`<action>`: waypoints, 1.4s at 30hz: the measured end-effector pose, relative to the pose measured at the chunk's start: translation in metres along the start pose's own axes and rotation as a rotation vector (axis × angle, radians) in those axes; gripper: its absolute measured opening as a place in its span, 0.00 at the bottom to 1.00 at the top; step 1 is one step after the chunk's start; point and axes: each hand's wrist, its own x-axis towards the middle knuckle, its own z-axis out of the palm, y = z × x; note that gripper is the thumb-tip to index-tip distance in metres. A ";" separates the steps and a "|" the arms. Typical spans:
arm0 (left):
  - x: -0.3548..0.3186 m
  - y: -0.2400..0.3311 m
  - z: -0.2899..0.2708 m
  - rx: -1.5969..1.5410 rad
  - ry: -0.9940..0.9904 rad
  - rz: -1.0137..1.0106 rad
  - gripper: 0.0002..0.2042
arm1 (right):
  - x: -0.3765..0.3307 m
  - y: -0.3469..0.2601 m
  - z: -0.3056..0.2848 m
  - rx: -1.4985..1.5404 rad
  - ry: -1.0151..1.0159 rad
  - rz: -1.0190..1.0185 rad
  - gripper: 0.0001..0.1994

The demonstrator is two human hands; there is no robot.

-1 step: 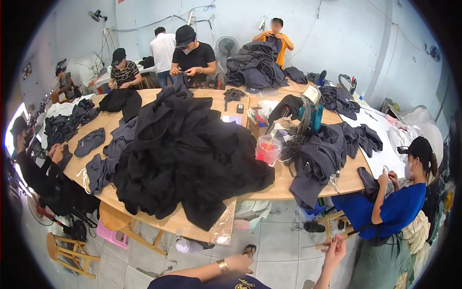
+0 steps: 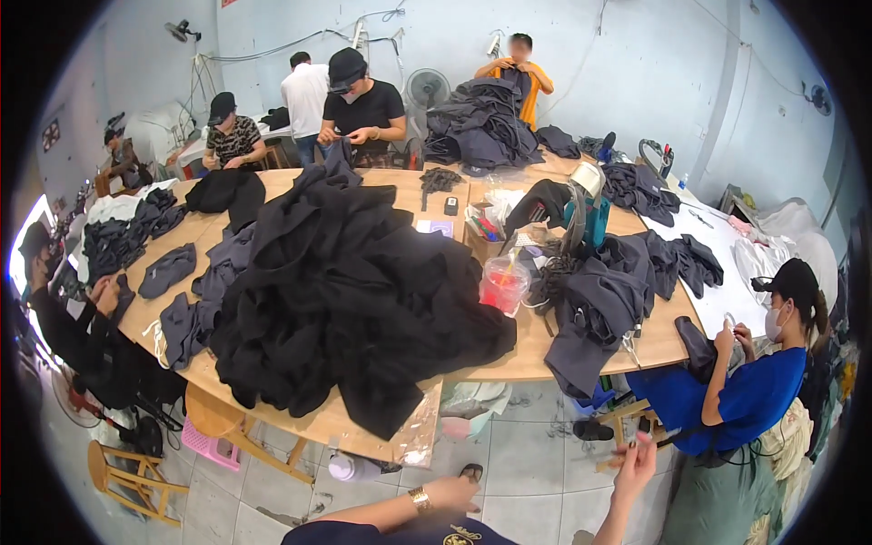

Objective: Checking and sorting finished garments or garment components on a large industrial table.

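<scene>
left hand [image 2: 449, 493] low by the body, right hand [image 2: 638, 465] raised, both off the near edge of the table [image 2: 522, 351]; whether either clasps anything, i cannot tell; black cloth [image 2: 354, 291] heaps toward the near corner, probably best lifted, not dragged

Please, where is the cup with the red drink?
In the head view, the cup stands on the table just right of centre, between the black fabric pile and the grey garments.
</scene>
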 end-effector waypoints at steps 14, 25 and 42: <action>0.104 -0.038 -0.117 -0.092 0.502 -0.153 0.26 | 0.349 -0.102 0.120 0.230 -0.130 -0.487 0.06; 0.124 0.015 -0.166 -0.479 0.358 -0.848 0.31 | 0.594 -0.117 0.259 0.150 -0.162 -0.780 0.05; 0.162 0.002 -0.112 -0.341 0.485 -1.016 0.29 | 0.623 -0.098 0.301 0.465 -0.447 -0.728 0.04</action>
